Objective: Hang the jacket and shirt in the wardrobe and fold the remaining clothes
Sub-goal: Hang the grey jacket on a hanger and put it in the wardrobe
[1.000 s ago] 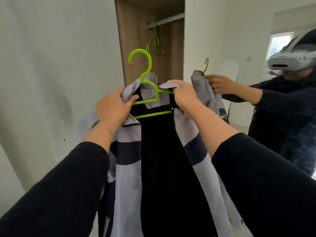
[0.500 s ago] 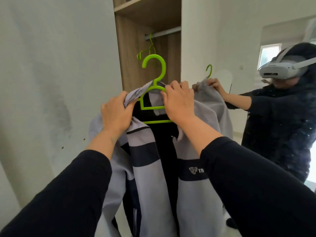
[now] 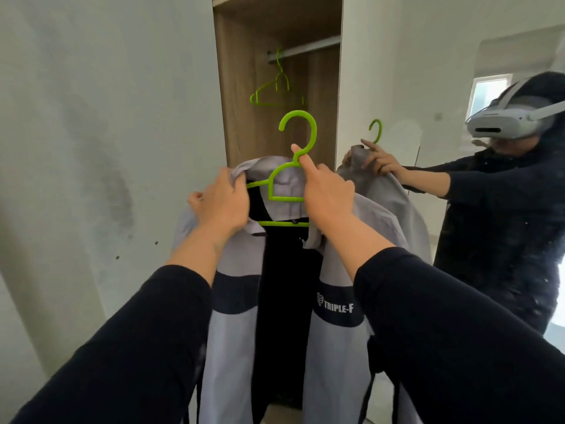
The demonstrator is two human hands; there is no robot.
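Head view: grey jacket [image 3: 333, 347] with dark navy chest band and "TRIPLE-F" print hangs on a lime green hanger [image 3: 286, 182], held up in front of the open wardrobe [image 3: 244, 87]. Jacket long axis runs vertical, collar up, hem down out of frame at the bottom; front is open and faces the camera, dark lining showing down the middle. Hanger bar lies roughly horizontal, left-right across the view, slightly tilted; its hook stands upright, the opening facing left, below the level of the wardrobe rail [image 3: 305, 50] and not on it.

Left hand [image 3: 223, 203] grips the jacket's left shoulder and collar fabric, fingers curled round a bunch of cloth right at the hanger's left arm. Right hand [image 3: 327, 194] is at the hanger neck: index finger stretched up along the base of the hook, the other fingers curled over the right shoulder of the jacket and hanger; exact pinch on the plastic is hidden by the hand, but it holds the hanger there. Both forearms in dark sleeves reach up from the bottom of the frame.

A second green hanger [image 3: 275, 90], bare, hangs on the rail inside the wooden compartment, above and behind the held one. To the right, a mirror panel [image 3: 458, 71] reflects the person with a white headset, plus the jacket and hook. Scuffed white wall [image 3: 107, 148] on the left.
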